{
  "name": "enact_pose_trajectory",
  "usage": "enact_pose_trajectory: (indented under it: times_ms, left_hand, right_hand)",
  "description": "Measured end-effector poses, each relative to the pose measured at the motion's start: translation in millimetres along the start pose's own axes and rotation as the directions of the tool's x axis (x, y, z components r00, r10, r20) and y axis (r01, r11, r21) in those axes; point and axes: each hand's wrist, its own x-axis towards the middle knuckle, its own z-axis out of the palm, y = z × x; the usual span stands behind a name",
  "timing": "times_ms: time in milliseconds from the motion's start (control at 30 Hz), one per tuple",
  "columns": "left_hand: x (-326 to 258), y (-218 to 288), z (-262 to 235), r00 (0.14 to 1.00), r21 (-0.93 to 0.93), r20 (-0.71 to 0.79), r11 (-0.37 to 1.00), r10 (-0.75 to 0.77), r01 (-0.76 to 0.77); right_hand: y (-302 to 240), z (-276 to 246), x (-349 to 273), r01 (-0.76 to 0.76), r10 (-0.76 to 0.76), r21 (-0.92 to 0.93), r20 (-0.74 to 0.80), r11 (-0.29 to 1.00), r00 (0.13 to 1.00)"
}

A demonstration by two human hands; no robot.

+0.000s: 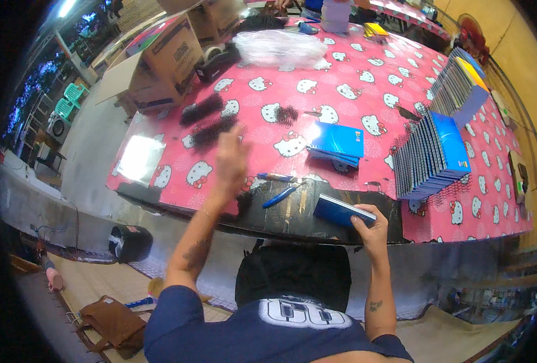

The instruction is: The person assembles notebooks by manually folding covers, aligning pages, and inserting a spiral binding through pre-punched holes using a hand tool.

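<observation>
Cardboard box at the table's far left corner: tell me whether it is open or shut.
Open. The cardboard box has one flap swung out to the side; its contents cannot be seen.

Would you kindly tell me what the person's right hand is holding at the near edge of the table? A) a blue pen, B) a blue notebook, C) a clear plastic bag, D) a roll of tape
B: the right hand grips a blue notebook at the dark front edge of the table, while the blue pen lies loose on the table to its left.
</observation>
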Motion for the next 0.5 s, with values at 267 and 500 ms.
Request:
enact_pose_trajectory:
  times_ms: [267,500]
  left_hand:
    - [-107.8,146.6,34.1,0.821,-0.595,0.536,0.603,-0.195,0.531]
    - [-113.3,143.9,45.0,0.805,-0.596,0.55,0.57,-0.223,0.565]
  right_hand:
    - [-6.8,-3.8,-0.2,-0.075,0.069,0.039,0.137,0.996,0.988]
    - [-10.1,-4.6,1.4,-0.023,0.017,0.03,0.195,0.999,0.981]
